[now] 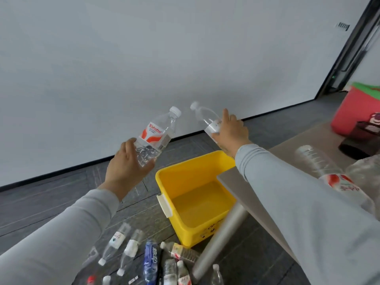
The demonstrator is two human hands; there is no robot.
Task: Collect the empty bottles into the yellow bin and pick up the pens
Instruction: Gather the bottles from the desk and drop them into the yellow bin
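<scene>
Grey sleeves (61, 229) fill the lower corners, soft knit cloth covering both arms to the wrist. Just beyond them, on the dark floor (51, 202), lies a scatter of empty bottles (144, 256): thin clear plastic, ribbed in places, most with white caps, one wrapped in a blue label. They lie on their sides close to the yellow bin (164, 177), probably so each can be lifted and dropped in with little reach. The bin is hard glossy plastic, boxy, with a pale handle, and nothing is visible inside it. A round metal leg (222, 239) and the corner of a pale surface (230, 177) overlap its near right side; more bottles (320, 165) rest on that surface. No pens can be made out.

Farther out, the left hand (127, 167) has its fingers wrapped round the base of a red-labelled bottle (156, 136), tilted cap-up. The right hand (230, 130) is closed round a second clear bottle (205, 118), cap pointing up and left. Both are held at or beyond the bin's far edge, seemingly ready for dropping. Behind stands a plain white wall (144, 48).
</scene>
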